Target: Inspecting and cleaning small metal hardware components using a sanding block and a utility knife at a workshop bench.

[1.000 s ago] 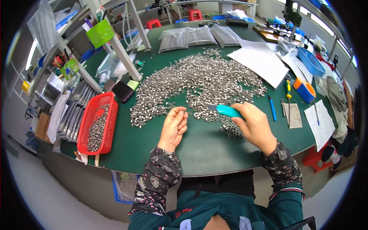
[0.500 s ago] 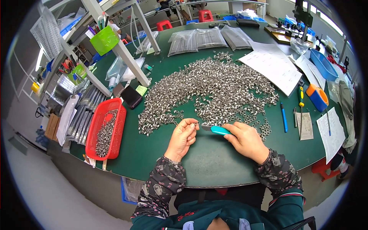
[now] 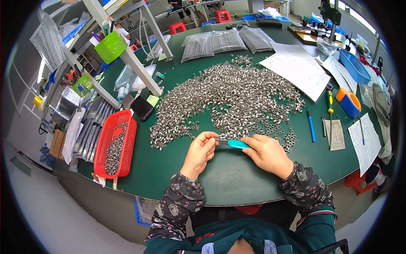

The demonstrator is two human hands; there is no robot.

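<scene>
Between the thumb and forefinger of my left hand [image 3: 199, 153] is a small metal ring [image 3: 217, 138], mostly covered by the fingertips. My right hand [image 3: 269, 155] is closed round the teal handle of a utility knife [image 3: 237, 144]. The knife points left, and its short grey blade reaches the ring at my left fingertips; whether the tip goes inside it I cannot tell. Just beyond both hands spreads a wide pile of small shiny metal rings [image 3: 228, 95], with a thinner scatter at its near right edge.
On the left stands a red plastic basket [image 3: 132, 146] part filled with metal pieces, near a black box [image 3: 142, 108]. To the right lie a blue pen [image 3: 311, 126], a yellow screwdriver [image 3: 330, 101], a tape roll [image 3: 349, 103] and paper sheets [image 3: 298, 70]. Bagged rods [image 3: 213, 44] lie behind the pile.
The knife and my right hand have shifted slightly left, bringing the blade to the ring. My left hand keeps its pinch. The whole view has shifted a little.
</scene>
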